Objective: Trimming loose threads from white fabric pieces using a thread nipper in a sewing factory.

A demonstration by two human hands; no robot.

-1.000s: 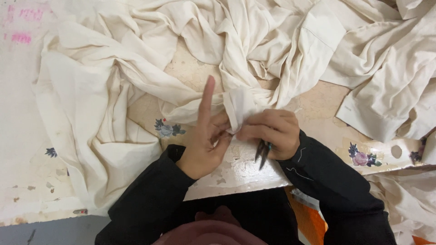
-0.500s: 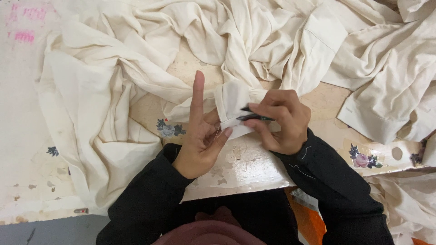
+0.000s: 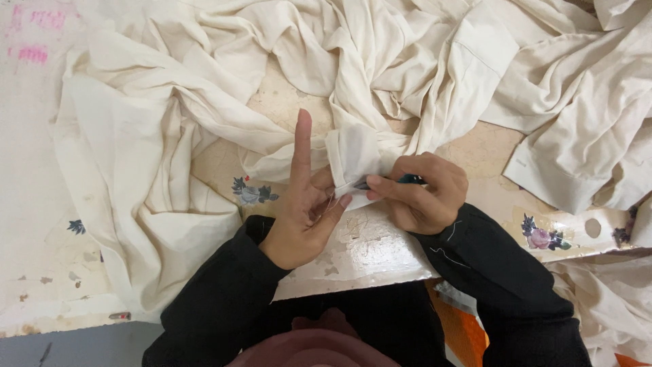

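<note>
Between both hands, cream cloth lies folded, crumpled.

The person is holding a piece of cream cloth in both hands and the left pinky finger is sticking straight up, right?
Not quite. In the head view it is the index finger of the left hand that sticks straight up, not the pinky. The rest holds: both hands are on the folded piece of cream cloth, and the right hand also grips a small dark tool.

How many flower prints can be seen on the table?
4: one flower left of the left hand, one at the far left, one and a partly covered one at the right. Cloth may hide more.
</note>
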